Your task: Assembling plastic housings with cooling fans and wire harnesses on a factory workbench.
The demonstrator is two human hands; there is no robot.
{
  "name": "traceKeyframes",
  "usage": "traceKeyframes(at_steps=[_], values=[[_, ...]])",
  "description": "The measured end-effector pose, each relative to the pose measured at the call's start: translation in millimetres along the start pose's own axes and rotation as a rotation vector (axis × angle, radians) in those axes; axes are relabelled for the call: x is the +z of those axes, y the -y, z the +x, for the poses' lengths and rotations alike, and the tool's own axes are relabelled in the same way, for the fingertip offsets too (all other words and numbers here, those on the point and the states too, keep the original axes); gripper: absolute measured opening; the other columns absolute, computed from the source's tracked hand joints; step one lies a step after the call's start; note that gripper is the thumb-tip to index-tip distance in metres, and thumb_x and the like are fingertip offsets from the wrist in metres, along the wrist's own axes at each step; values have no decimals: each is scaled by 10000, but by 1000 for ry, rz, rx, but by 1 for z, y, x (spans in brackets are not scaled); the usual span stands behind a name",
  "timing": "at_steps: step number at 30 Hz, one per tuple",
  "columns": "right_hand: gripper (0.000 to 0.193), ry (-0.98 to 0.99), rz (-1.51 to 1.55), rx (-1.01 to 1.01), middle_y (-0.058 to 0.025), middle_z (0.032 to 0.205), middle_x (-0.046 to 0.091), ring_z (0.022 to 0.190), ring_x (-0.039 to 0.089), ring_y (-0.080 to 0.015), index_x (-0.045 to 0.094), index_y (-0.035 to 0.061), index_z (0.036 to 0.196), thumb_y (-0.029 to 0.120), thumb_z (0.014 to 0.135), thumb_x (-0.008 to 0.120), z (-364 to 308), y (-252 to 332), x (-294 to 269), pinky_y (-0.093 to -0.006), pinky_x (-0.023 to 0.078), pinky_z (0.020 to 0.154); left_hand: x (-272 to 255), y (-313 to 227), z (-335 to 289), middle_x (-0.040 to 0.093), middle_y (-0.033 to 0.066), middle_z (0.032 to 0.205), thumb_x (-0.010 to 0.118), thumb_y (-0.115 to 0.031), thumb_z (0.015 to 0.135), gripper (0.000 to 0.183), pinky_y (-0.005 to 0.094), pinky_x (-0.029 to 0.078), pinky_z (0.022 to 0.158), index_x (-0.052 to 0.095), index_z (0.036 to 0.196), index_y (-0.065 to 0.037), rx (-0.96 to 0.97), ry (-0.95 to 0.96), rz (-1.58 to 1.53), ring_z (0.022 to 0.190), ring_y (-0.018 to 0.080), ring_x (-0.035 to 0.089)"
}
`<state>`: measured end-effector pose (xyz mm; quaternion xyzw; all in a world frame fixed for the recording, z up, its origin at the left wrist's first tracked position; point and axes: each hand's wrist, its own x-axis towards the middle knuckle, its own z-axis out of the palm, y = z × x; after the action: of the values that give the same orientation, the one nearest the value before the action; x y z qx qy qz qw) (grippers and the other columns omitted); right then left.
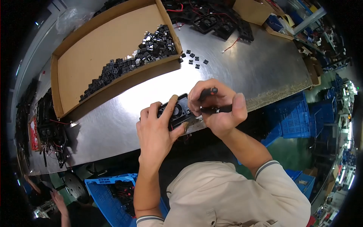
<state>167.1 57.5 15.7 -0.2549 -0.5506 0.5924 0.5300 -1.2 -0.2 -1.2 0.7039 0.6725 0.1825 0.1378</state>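
Near the table's front edge, a black plastic housing with a small fan (177, 112) lies under my left hand (154, 128). The fingers reach over its far side and the thumb presses its near edge, so the hand grips it. My right hand (224, 122) is closed around a black two-handled tool (208, 93), which looks like pliers. Its working end is hidden by my fingers, close to the housing's right end. Whether the tool touches the housing, I cannot tell.
A shallow cardboard tray (113, 81) at the far left holds many small black parts (151, 47). Several loose black pieces (197, 58) lie beside it. More fan housings (215, 24) with wires sit at the back. Blue crates (291, 117) stand right and below; another person's hand (58, 200) shows lower left.
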Motion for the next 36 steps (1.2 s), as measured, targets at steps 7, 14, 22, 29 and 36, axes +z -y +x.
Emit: traceKeyframes(at_steps=[7,14,22,29,36], values=[[927,693,-55,-20,-110,635,602,504,531,-168,632,-37,709,779,914,244,39,12,-5,-275,395,475,-15,41,67,597,46,1184,831,-367,633,718,442,486,855,627,1313,-260,388,212,-40,1086,294,552],[943,762,14,159,-101,628,597,495,534,-144,651,-45,720,826,861,318,44,8,0,-251,400,452,-11,51,101,611,45,1174,816,-380,633,539,454,482,855,700,1119,-178,688,433,-86,1052,312,564],[980,168,140,259,-140,768,597,659,595,-225,609,-71,1008,811,848,213,33,10,-9,-321,490,614,-8,34,48,606,80,1175,824,-365,655,670,449,499,852,635,1283,-228,389,147,-22,1061,314,566],[896,-77,164,84,-122,775,575,721,572,-217,594,-40,980,771,895,221,17,1,-1,-328,464,608,-6,4,7,602,78,1175,848,-308,688,736,444,495,850,578,1369,-239,33,37,-110,1072,311,556],[911,-53,18,42,-118,809,581,731,561,-189,597,-37,1009,799,881,260,11,-3,8,-313,457,636,-3,-8,-2,601,81,1176,854,-298,690,743,439,506,825,572,1373,-219,-50,24,-66,1055,315,558]])
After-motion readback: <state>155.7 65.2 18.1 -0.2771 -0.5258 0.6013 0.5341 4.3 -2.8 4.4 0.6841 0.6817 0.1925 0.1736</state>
